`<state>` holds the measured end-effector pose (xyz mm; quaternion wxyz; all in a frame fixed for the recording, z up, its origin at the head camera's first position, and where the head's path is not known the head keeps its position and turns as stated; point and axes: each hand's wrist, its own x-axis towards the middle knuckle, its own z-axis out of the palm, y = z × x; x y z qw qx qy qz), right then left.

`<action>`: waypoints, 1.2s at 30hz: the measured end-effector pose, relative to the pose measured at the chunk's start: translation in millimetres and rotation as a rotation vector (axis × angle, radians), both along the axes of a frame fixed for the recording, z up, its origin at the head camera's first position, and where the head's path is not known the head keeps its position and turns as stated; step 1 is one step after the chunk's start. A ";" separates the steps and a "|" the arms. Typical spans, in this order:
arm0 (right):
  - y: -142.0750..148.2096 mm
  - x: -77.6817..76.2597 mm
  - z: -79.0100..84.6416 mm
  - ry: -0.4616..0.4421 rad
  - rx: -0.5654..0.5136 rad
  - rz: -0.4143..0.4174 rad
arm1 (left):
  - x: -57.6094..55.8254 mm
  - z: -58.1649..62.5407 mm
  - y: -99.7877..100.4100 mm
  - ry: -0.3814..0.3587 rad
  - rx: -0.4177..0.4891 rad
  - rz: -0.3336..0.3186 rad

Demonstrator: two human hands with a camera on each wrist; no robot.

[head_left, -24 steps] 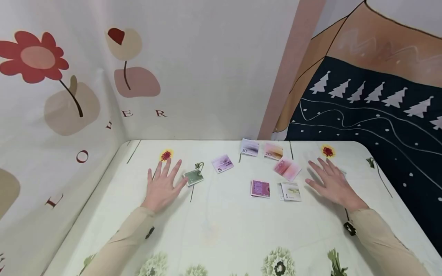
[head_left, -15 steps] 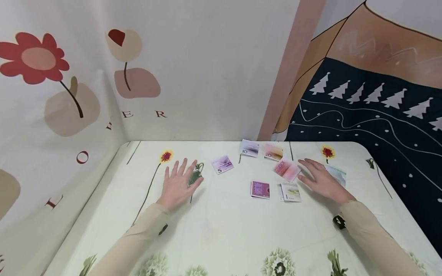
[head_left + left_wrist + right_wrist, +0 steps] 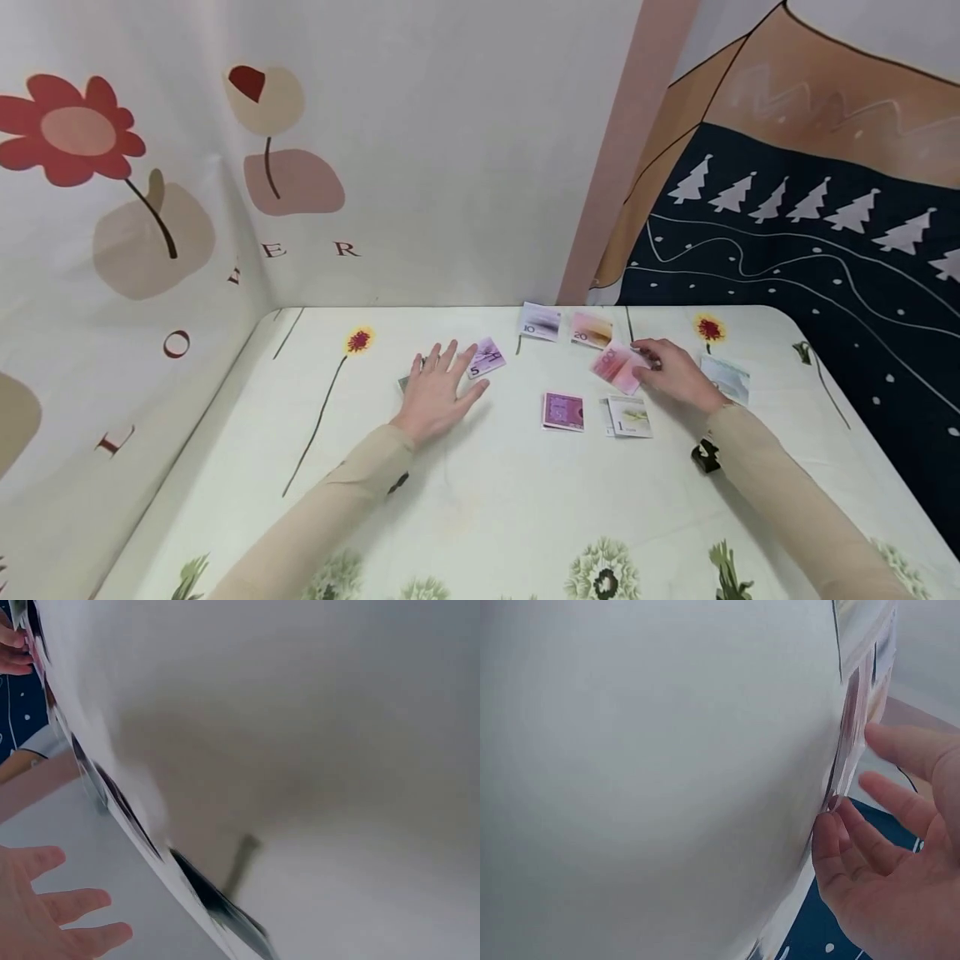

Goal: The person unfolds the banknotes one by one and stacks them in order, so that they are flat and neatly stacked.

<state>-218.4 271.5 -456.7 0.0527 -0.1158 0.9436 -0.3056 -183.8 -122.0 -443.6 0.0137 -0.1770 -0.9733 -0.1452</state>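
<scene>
Evidently, the right hand [image 3: 675, 373] pinches the edge of a pink note [image 3: 616, 367] right of centre in the frame. Left of centre, the left hand [image 3: 435, 398] spreads its fingers over a green note [image 3: 403, 384].

I see left hand [image 3: 435, 395] shifted right, purple note [image 3: 490, 357] now by its fingertips; right hand [image 3: 677, 373] now pinches pink note [image 3: 617, 365].

Free path along nr tablecloth [image 3: 495, 500], but purple note [image 3: 563, 412] & 1-note [image 3: 630, 417] block rt of ctr.
</scene>
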 end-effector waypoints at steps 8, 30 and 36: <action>-4.2 -7.9 0.9 -0.048 0.023 -0.026 | -12.5 4.8 45.2 -0.023 0.060 -0.044; -15.5 -8.9 3.6 -0.092 -0.029 -0.106 | -25.0 -0.5 172.5 -0.198 0.034 -0.103; -20.3 -4.8 5.1 -0.107 -0.032 -0.114 | -25.6 -5.0 185.0 -0.186 0.093 -0.106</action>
